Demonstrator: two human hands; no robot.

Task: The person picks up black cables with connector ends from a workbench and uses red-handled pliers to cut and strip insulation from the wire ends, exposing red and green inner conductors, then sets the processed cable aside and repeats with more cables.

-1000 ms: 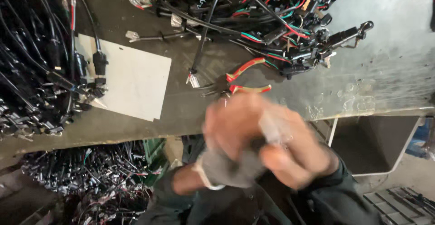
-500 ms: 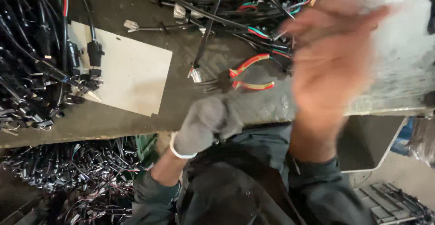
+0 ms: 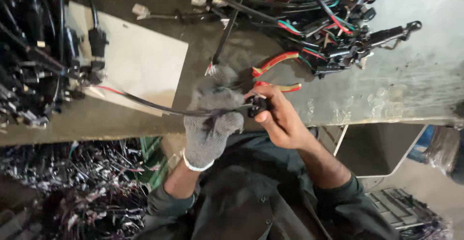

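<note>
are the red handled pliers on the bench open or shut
Open: the pliers lie on the bench with red handles spread apart; the jaws are hidden.

Grimy workbench [image 3: 386, 100], perhaps metal-topped

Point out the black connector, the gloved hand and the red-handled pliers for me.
black connector [image 3: 257, 107], head view, on its body between the fingers.
gloved left hand [image 3: 212, 119], head view, on the glove's back.
red-handled pliers [image 3: 275, 62], head view, on the upper handle.

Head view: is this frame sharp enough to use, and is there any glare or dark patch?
Head view: both hands are sharp, the gloved left hand and bare right hand on a black connector; pale glare washes the bench top at right; the wire pile at left sits in deep shadow.
</note>
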